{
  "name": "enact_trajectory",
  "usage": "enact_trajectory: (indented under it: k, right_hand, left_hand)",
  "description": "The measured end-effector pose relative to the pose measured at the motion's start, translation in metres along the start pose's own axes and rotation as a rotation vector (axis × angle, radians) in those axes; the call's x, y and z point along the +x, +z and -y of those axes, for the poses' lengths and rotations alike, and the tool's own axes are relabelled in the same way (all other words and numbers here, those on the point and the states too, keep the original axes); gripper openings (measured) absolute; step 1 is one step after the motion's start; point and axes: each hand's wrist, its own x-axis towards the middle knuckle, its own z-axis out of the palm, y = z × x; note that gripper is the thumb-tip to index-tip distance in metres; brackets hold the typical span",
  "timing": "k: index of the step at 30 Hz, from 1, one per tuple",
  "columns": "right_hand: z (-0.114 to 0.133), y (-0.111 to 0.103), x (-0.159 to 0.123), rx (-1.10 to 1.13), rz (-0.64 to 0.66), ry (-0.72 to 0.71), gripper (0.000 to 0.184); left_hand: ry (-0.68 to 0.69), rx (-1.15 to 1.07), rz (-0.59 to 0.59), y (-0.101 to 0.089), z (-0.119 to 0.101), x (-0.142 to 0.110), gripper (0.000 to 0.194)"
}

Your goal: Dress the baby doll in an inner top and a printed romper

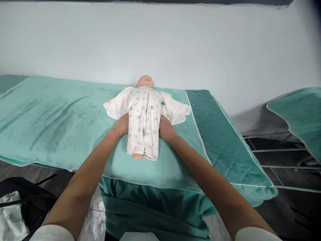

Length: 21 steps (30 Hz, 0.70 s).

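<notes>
A baby doll [145, 80] lies on its back, head toward the wall. White printed baby pants [144, 117] cover its body from the chest down, and one bare foot [137, 156] shows below the hem. A white wide-sleeved top [175, 108] spreads out on both sides of the doll. At the left edge of the pants, my left hand [122, 125] is closed, its fingertips hidden by the cloth. My right hand [166, 129] is closed on the opposite edge, with its fingertips partly hidden too.
Light green cloth [62, 117] covers the bed under the doll, with a darker quilted cover [220, 134] to its right. A white wall [160, 40] stands behind. Metal rails [281, 150] show at right. A black bag-like item [22, 187] with printed cloth [11, 214] sits lower left.
</notes>
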Motion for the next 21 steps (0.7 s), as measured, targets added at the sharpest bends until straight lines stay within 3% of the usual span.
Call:
enact_trajectory:
  k: [6, 10, 16, 21]
  right_hand:
    - [0.009, 0.0, 0.01, 0.15, -0.037, 0.121, 0.034]
    - [0.002, -0.003, 0.005, 0.215, 0.039, 0.06, 0.031]
    - [0.003, -0.005, 0.001, 0.107, 0.025, 0.085, 0.026]
    - [0.009, -0.009, -0.005, 0.024, 0.059, 0.093, 0.021]
  left_hand:
    - [-0.065, 0.005, 0.025, -0.001, 0.0, -0.001, 0.039]
    - [-0.049, 0.073, -0.028, 0.0, -0.003, -0.002, 0.04]
    - [-0.084, 0.171, -0.109, -0.002, -0.003, -0.01, 0.025]
    - [-0.005, 0.351, -0.061, -0.01, 0.009, -0.04, 0.022]
